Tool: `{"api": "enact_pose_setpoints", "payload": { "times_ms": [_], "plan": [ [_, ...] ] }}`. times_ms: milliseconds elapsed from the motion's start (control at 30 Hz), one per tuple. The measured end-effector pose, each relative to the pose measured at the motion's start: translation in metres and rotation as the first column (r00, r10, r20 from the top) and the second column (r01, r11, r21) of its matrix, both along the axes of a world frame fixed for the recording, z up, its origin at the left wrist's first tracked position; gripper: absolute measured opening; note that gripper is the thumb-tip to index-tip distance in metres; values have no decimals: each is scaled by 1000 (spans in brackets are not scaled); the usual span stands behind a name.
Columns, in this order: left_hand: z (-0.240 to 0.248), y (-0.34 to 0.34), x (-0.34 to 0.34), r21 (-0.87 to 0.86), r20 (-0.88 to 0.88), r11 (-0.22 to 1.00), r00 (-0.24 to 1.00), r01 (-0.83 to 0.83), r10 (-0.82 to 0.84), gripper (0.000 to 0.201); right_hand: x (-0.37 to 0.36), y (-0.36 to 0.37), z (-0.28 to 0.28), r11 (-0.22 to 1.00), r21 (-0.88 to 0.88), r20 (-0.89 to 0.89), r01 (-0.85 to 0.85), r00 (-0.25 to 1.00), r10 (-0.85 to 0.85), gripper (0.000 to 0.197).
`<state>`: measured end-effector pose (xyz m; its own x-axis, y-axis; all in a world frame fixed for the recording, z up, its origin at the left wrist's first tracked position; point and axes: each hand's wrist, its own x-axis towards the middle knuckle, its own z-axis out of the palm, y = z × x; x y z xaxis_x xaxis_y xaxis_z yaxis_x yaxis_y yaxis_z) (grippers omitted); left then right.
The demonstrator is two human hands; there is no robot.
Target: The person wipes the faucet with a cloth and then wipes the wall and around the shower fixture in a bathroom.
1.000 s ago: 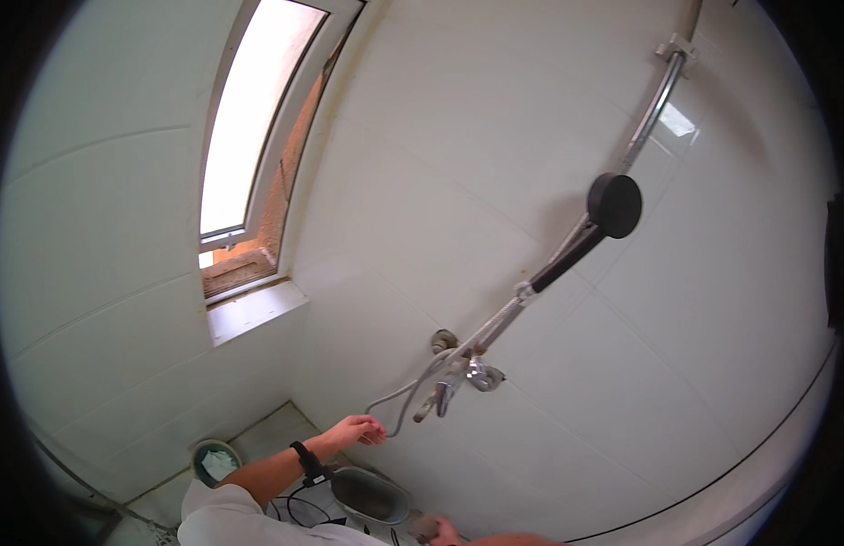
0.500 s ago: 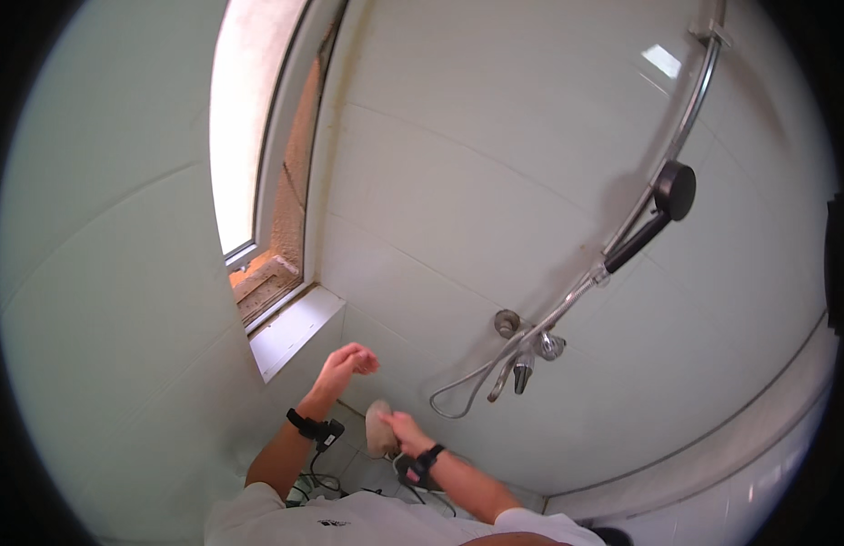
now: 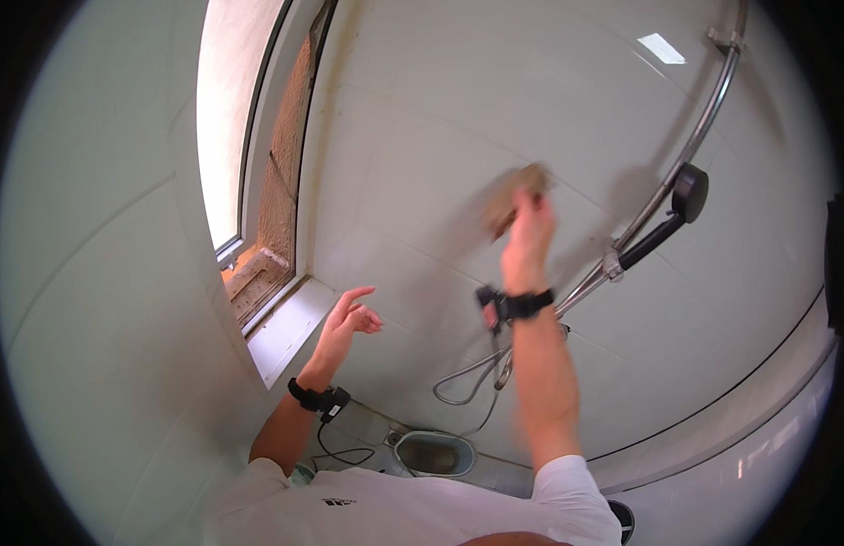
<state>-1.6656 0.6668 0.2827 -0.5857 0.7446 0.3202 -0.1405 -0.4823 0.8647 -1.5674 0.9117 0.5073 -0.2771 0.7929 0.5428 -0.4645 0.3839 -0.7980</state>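
My right hand [image 3: 528, 232] is raised against the pale wall tiles, its fingers closed on a beige-brown cloth [image 3: 511, 202]. Motion smears both the cloth and the fingertips, and whether the cloth touches the tiles is hard to tell. Beside the window ledge, my left hand [image 3: 349, 316] is held up with nothing in it. Its index finger stretches out while the other fingers bend loosely. Each wrist wears a black strap with a small cabled box.
An oval grey-blue basin [image 3: 399, 452] stands on the floor below. Right of my right arm, a black shower head [image 3: 690, 193] hangs on a chrome rail [image 3: 704, 127]; its hose [image 3: 449, 396] loops below. An open window [image 3: 249, 155] with a white ledge [image 3: 290, 332] is at left.
My right hand has swung up and to the right with the cloth, from low near the floor to the wall. My left hand has risen slightly, and its index finger has straightened.
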Motion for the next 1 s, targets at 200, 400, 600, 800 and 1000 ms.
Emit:
{"api": "enact_pose_setpoints", "payload": {
  "times_ms": [200,400,600,800,1000],
  "plan": [
    [-27,14,6,0,45,998,997,64,-64,39,-35,59,150,138,587,-470,797,475,-744,26],
    [-10,25,7,90,110,995,993,40,-50,39,-144,21,129,-246,896,-434,370,613,-660,19],
    [3,12,-13,-5,-45,996,995,-87,87,32,-186,4,66,-401,873,-5,-279,816,-578,29],
    [-7,-4,-20,-117,-184,965,960,-233,210,28,-218,-6,188,-276,926,-377,258,685,-624,26],
    [-15,-19,-21,-86,-135,966,963,-245,232,28,-221,-7,40,-434,889,-122,-149,835,-537,27]
  ]
}}
